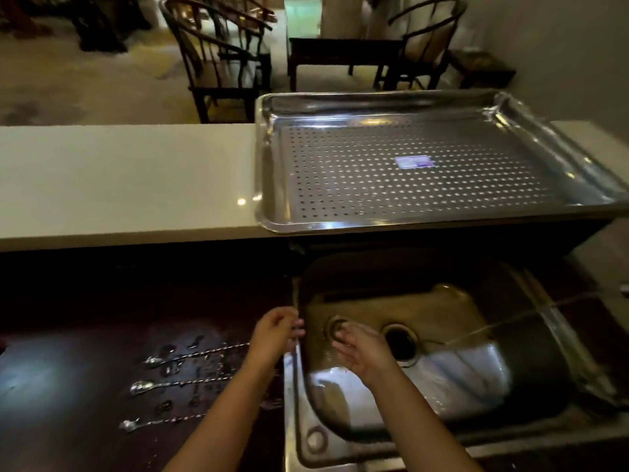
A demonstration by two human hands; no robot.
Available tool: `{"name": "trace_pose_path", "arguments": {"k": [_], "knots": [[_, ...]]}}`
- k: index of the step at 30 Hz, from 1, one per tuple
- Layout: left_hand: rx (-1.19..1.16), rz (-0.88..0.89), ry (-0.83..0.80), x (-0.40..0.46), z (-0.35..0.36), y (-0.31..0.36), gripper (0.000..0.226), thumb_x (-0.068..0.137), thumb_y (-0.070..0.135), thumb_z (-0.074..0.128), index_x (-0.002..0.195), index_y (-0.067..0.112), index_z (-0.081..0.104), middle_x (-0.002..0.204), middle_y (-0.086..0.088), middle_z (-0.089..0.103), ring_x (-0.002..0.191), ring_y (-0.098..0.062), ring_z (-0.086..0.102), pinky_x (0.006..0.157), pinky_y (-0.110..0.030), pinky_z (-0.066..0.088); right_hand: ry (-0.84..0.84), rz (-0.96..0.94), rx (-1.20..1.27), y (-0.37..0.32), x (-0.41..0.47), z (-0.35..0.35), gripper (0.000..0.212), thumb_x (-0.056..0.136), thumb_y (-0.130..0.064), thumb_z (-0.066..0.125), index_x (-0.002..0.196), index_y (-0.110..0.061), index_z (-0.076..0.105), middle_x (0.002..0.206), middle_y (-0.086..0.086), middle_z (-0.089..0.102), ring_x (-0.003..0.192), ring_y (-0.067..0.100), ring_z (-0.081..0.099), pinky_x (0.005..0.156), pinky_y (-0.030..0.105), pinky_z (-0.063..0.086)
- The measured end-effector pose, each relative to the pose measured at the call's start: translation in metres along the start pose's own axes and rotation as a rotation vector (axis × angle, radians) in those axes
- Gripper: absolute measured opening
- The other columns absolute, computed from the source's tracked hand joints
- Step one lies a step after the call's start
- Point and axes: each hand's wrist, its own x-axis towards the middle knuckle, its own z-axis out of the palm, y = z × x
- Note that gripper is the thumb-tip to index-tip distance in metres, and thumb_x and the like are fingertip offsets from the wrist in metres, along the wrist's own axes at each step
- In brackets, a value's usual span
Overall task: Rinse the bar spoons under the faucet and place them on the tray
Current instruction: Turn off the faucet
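Three twisted-handle bar spoons lie side by side on the wet dark counter left of the sink: a far spoon point(194, 354), a middle spoon point(177, 383) and a near spoon point(160, 421). My left hand point(277, 332) hovers at the sink's left rim with its fingers curled. It covers the far spoon's handle end, so I cannot tell whether it grips anything. My right hand point(360, 352) is held open, palm up, over the sink point(510, 396), holding nothing. A thin water stream point(503, 321) arcs in from the faucet point(624, 290) at the right edge. The perforated steel tray point(269, 158) holds no spoons.
The tray sits on a raised pale counter point(119, 182) behind the sink and overhangs its front edge slightly. A blue sticker point(414, 161) is on the tray floor. The sink's drain point(401, 342) is right of my right hand. Dark chairs point(221, 59) and a table stand beyond the counter.
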Motion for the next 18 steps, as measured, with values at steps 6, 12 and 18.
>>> {"name": "trace_pose_path", "arguments": {"k": [6, 12, 18], "knots": [[0.233, 0.163, -0.175, -0.019, 0.107, -0.003, 0.016, 0.093, 0.010, 0.050, 0.108, 0.009, 0.053, 0.084, -0.007, 0.060, 0.066, -0.013, 0.056, 0.041, -0.004, 0.040, 0.109, -0.234, -0.191, -0.038, -0.021, -0.104, 0.013, 0.092, -0.009, 0.050, 0.104, -0.012, 0.054, 0.084, 0.005, 0.058, 0.075, 0.019, 0.057, 0.063, 0.035, 0.050], [0.469, 0.353, -0.249, -0.034, 0.203, -0.030, 0.019, 0.088, 0.006, 0.057, 0.107, 0.007, 0.058, 0.085, -0.013, 0.061, 0.082, -0.022, 0.058, 0.079, -0.033, 0.046, 0.325, -0.516, -0.633, -0.064, -0.038, -0.212, 0.023, 0.089, -0.013, 0.053, 0.110, -0.011, 0.060, 0.102, 0.004, 0.064, 0.092, 0.015, 0.057, 0.075, 0.020, 0.041], [0.748, 0.448, -0.230, -0.052, 0.271, -0.097, 0.025, 0.089, 0.023, 0.056, 0.112, 0.013, 0.060, 0.094, -0.007, 0.066, 0.075, -0.014, 0.056, 0.069, -0.023, 0.040, 0.550, -0.627, -0.944, -0.068, -0.040, -0.308, 0.031, 0.086, -0.013, 0.054, 0.116, -0.008, 0.060, 0.118, 0.014, 0.060, 0.113, 0.027, 0.053, 0.096, 0.033, 0.042]]}}
